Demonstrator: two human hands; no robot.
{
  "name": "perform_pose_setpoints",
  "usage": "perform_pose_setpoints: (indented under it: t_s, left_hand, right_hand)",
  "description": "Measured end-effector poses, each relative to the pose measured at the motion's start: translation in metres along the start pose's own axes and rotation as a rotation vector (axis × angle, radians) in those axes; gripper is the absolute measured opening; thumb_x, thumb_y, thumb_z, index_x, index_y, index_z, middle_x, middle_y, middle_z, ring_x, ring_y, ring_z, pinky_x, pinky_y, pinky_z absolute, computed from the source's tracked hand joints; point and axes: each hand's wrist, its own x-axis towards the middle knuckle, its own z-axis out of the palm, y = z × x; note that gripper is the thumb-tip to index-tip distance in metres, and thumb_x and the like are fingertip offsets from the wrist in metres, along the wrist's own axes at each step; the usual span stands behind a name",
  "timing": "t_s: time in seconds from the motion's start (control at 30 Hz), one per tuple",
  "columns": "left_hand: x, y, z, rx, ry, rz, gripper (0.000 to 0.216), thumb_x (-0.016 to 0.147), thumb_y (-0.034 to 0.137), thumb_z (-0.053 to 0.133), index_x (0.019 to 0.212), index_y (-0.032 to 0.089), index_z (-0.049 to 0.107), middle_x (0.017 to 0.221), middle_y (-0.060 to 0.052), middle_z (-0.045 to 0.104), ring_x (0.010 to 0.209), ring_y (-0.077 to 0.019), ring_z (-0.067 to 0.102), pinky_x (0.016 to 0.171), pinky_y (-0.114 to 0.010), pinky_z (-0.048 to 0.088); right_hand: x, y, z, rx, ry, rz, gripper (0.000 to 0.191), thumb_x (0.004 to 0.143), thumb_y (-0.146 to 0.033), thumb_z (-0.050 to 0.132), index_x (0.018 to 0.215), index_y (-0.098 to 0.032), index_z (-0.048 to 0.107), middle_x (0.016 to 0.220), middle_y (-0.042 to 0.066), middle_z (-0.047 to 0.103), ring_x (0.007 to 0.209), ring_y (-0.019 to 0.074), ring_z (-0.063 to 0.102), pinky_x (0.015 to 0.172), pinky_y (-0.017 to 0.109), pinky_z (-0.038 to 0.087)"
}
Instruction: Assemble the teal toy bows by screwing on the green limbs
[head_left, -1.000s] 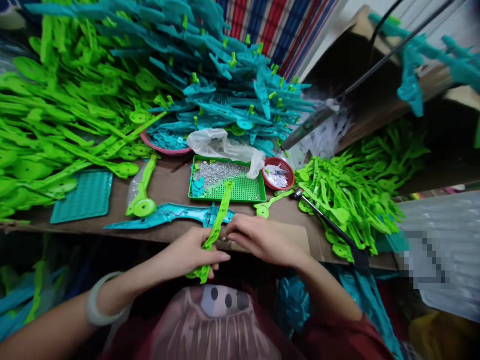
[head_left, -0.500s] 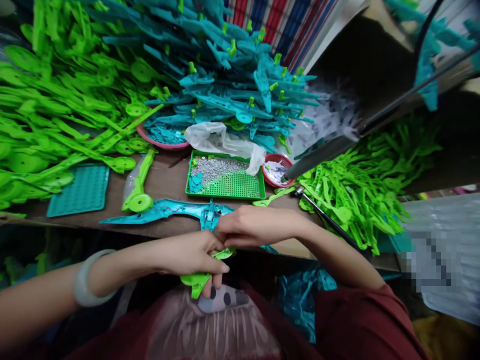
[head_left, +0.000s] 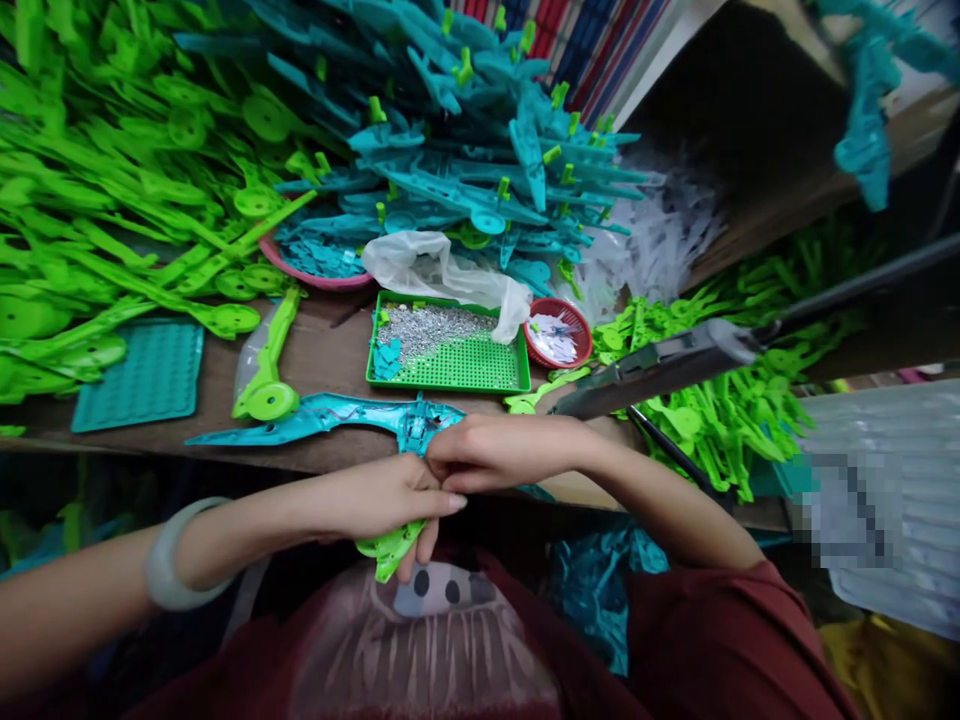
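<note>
My left hand (head_left: 394, 500) is closed around a lime-green plastic part (head_left: 391, 550), just in front of my body. Its fingers meet those of my right hand (head_left: 487, 450), which curl down against the near side of a teal plastic shell (head_left: 330, 412). Whatever the right fingertips pinch is hidden. The shell lies open side up along the table's front edge, with small parts and thin wires at its centre. Beyond it, a green perforated tray (head_left: 472, 375) holds small silver screws and teal pieces. A lime-green arm-shaped part (head_left: 271, 398) rests just left of the tray.
A dark rod-mounted tool (head_left: 660, 365) slants over the table at right. A red basket (head_left: 571, 318) of white pieces and a pink bowl (head_left: 322, 282) of teal pieces flank the tray. Large heaps of green parts (head_left: 97, 190) and teal shells (head_left: 450, 170) rise behind.
The dark tool has swung lower and toward me on the right. My left hand has risen slightly with the green part, closer against my right hand. The teal shell stays in place.
</note>
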Motion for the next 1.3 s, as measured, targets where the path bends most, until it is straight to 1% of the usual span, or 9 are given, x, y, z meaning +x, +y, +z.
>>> perform_pose_setpoints:
  t_s: [0.1,0.23,0.4,0.57,0.63,0.73,0.93,1.17,1.3]
  left_hand:
    - [0.002,-0.003,0.000,-0.041,0.082,-0.010,0.059,0.092,0.063,0.050,0.056,0.018,0.064,0.042,-0.001,0.058,0.037,-0.0115,0.051,0.048,-0.022,0.040]
    - [0.004,-0.009,0.002,-0.295,0.299,0.088,0.049,0.085,0.061,0.062,0.068,0.015,0.064,0.054,-0.001,0.064,0.043,-0.0114,0.057,0.047,-0.021,0.041]
    - [0.007,-0.011,0.003,-0.509,0.514,0.382,0.044,0.088,0.054,0.062,0.109,0.015,0.065,0.074,0.000,0.064,0.054,-0.0088,0.056,0.053,-0.021,0.045]
    - [0.013,-0.022,-0.001,0.421,0.834,0.345,0.034,0.100,0.036,0.043,0.115,0.016,0.066,0.086,-0.008,0.071,0.068,-0.0168,0.066,0.066,-0.030,0.054]
    - [0.015,-0.026,-0.002,0.885,0.964,0.175,0.037,0.100,0.023,0.041,0.128,0.014,0.063,0.097,-0.014,0.074,0.078,-0.0240,0.071,0.071,-0.036,0.055]
    - [0.017,-0.025,-0.002,1.178,0.974,-0.040,0.042,0.101,0.018,0.038,0.139,0.014,0.057,0.101,-0.016,0.075,0.080,-0.0300,0.074,0.067,-0.040,0.054]
    - [0.010,-0.015,0.001,1.495,1.119,-0.044,0.057,0.090,-0.001,0.042,0.146,0.009,0.051,0.098,-0.016,0.074,0.089,-0.0301,0.073,0.072,-0.038,0.053]
    - [0.008,-0.006,-0.009,1.264,1.120,-0.099,0.040,0.098,0.015,0.041,0.134,0.014,0.060,0.092,-0.015,0.076,0.078,-0.0297,0.074,0.064,-0.034,0.048]
    - [0.009,-0.001,-0.026,0.735,0.980,0.223,0.032,0.101,0.035,0.040,0.091,0.017,0.065,0.076,-0.006,0.073,0.074,-0.0233,0.071,0.072,-0.032,0.050]
  right_hand:
    - [-0.013,-0.004,-0.004,-0.002,0.110,0.012,0.005,0.096,-0.019,0.060,0.096,-0.016,0.065,0.086,0.001,0.064,0.078,0.0120,0.057,0.070,0.024,0.044]
    - [-0.044,-0.009,0.003,-0.038,0.555,0.197,0.033,0.093,-0.034,0.068,0.119,-0.016,0.060,0.099,0.004,0.063,0.077,0.0126,0.056,0.067,0.025,0.046]
    - [-0.054,0.008,0.042,0.133,0.864,0.254,0.016,0.098,-0.031,0.059,0.099,-0.019,0.069,0.083,0.002,0.067,0.074,0.0132,0.059,0.070,0.027,0.047]
    - [-0.043,0.009,0.064,0.356,1.207,0.307,0.029,0.091,-0.033,0.068,0.117,-0.020,0.062,0.080,-0.001,0.061,0.070,0.0125,0.058,0.061,0.025,0.047]
    - [-0.042,-0.001,0.062,0.287,1.215,0.257,0.023,0.092,-0.030,0.067,0.112,-0.021,0.063,0.083,0.001,0.062,0.072,0.0128,0.059,0.063,0.025,0.048]
    - [-0.039,-0.014,0.055,0.112,1.172,0.155,0.010,0.095,-0.026,0.062,0.103,-0.021,0.067,0.088,0.003,0.067,0.078,0.0143,0.062,0.069,0.028,0.049]
    - [-0.028,0.000,0.042,0.086,1.286,0.271,0.007,0.094,-0.019,0.059,0.097,-0.019,0.066,0.091,0.004,0.067,0.080,0.0145,0.062,0.070,0.027,0.049]
    - [-0.036,-0.014,0.030,0.164,1.082,0.173,0.004,0.093,-0.020,0.062,0.093,-0.018,0.065,0.083,0.001,0.064,0.075,0.0128,0.059,0.069,0.025,0.046]
    - [-0.040,-0.029,0.042,0.189,0.792,0.077,0.005,0.095,-0.021,0.061,0.095,-0.019,0.066,0.086,0.001,0.065,0.079,0.0121,0.058,0.073,0.025,0.045]
